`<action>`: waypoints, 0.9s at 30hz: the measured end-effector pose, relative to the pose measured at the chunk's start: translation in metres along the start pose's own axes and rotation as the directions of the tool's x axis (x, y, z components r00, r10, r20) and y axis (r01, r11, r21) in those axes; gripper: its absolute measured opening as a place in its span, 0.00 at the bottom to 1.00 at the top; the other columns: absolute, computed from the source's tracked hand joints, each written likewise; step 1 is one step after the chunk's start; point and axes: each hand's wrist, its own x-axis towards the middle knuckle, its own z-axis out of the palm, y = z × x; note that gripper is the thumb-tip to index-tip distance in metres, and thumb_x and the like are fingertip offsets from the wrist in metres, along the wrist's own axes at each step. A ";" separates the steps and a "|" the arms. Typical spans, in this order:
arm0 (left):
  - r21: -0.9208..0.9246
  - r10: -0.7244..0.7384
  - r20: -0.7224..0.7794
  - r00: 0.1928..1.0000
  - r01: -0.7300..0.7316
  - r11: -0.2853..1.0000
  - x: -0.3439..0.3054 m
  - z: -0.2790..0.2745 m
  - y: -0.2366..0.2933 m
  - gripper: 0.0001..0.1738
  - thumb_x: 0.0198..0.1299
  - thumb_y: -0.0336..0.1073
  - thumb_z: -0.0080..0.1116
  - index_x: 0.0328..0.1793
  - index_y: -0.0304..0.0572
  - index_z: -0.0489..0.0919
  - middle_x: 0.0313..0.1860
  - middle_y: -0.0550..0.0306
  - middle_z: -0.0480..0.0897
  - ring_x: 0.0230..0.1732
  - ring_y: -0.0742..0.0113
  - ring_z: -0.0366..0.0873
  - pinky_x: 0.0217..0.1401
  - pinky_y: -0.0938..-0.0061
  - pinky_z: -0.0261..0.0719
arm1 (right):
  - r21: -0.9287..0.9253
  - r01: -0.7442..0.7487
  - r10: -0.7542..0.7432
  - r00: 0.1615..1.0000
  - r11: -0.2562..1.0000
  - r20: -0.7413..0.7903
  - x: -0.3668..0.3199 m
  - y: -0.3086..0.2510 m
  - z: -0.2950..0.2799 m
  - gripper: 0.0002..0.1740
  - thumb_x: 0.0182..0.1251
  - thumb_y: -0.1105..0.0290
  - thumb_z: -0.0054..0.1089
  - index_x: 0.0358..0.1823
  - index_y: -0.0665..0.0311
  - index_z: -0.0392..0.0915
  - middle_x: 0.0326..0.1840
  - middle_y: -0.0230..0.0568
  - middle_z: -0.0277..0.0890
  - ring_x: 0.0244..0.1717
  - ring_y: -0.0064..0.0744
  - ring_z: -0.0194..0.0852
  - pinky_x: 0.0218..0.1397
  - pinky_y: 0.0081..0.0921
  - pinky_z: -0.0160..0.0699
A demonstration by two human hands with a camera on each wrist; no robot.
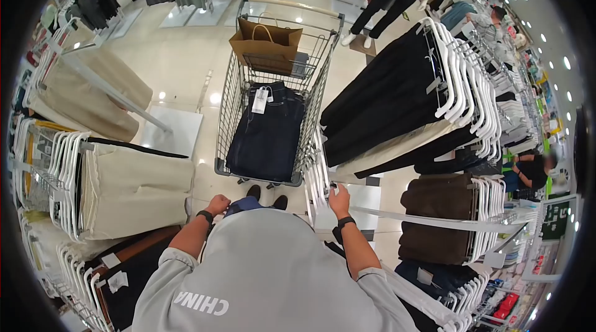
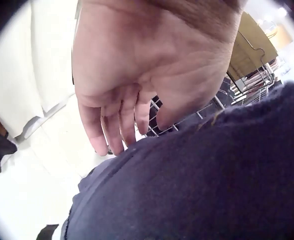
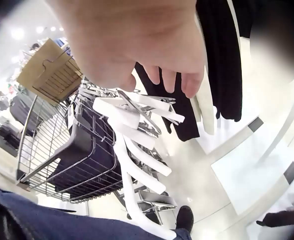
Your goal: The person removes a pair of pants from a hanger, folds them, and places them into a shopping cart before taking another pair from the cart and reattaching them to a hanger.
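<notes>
One bunch of white hangers (image 3: 134, 135) is sitting just beside the cart (image 1: 220, 167), on the person's right. The right grip (image 1: 339, 201) is curling over that bunch and seems to be holding it, narrow rather than wide, though the hand itself is hiding the exact contact. The hangers are looking bare, no garment showing on them.

The left grip (image 2: 152, 60) is hanging loosely bent beside some blue denim (image 2: 197, 180), holding nothing. Dark jeans (image 1: 266, 136) are lying in the cart, a white tag (image 1: 259, 102) showing near their waistband, and a paper bag (image 1: 267, 46) is standing beyond them. Black trousers (image 1: 385, 90) are hanging to the right.

Judging by this, the step in hand is handling the hangers, while the jeans are resting untouched. The next move is probably calling for a secure right grip on the bunch, guarding against snags on the cart's wire, with the free left grip helping if the hangers are swinging apart.
</notes>
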 end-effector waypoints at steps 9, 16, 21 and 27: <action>0.200 -0.059 -0.099 0.993 0.078 0.977 -0.028 0.018 -0.093 0.27 0.59 0.51 0.55 0.39 0.26 0.84 0.37 0.33 0.84 0.43 0.48 0.83 0.50 0.60 0.76 | 0.185 -0.061 0.040 0.992 0.981 0.117 0.000 0.012 0.015 0.21 0.62 0.63 0.57 0.50 0.71 0.77 0.47 0.58 0.80 0.51 0.54 0.78 0.56 0.41 0.74; 0.163 -0.030 -0.140 0.990 0.053 0.985 -0.031 0.026 -0.112 0.28 0.58 0.51 0.58 0.40 0.24 0.84 0.38 0.35 0.85 0.42 0.52 0.84 0.47 0.63 0.77 | 0.251 -0.076 0.053 0.994 0.965 0.097 0.024 0.009 0.019 0.19 0.59 0.65 0.59 0.48 0.71 0.78 0.45 0.58 0.79 0.48 0.56 0.78 0.54 0.42 0.75; 0.165 -0.113 -0.092 0.989 0.127 0.978 -0.050 0.025 -0.069 0.25 0.56 0.48 0.62 0.39 0.26 0.84 0.35 0.40 0.85 0.38 0.58 0.83 0.43 0.63 0.77 | 0.231 -0.094 0.071 0.992 0.968 0.107 0.032 0.014 0.031 0.20 0.59 0.66 0.58 0.50 0.71 0.78 0.40 0.57 0.81 0.44 0.55 0.80 0.50 0.41 0.78; 0.137 -0.151 -0.090 0.985 0.162 0.977 -0.064 0.028 -0.055 0.22 0.54 0.46 0.64 0.37 0.27 0.84 0.31 0.45 0.85 0.34 0.64 0.81 0.39 0.64 0.77 | 0.240 -0.095 0.044 0.977 0.966 0.209 0.033 0.015 0.029 0.19 0.60 0.64 0.58 0.48 0.70 0.80 0.42 0.55 0.82 0.45 0.49 0.82 0.51 0.35 0.78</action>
